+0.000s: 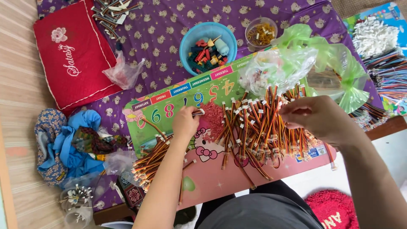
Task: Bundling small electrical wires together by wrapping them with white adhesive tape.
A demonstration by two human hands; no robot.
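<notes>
Left hand (185, 122) pinching a striped cable (197, 113), right hand (314, 116) curled over wire pile (258, 127), green bag (335, 70) behind

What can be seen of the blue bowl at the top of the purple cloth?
The blue bowl is round, looks like plastic, and stands upright on the purple patterned cloth, just above the colourful lap board. It holds a heap of small red, dark and yellow connector pieces. A smaller clear bowl sits beside it. Neither hand touches it.
</notes>
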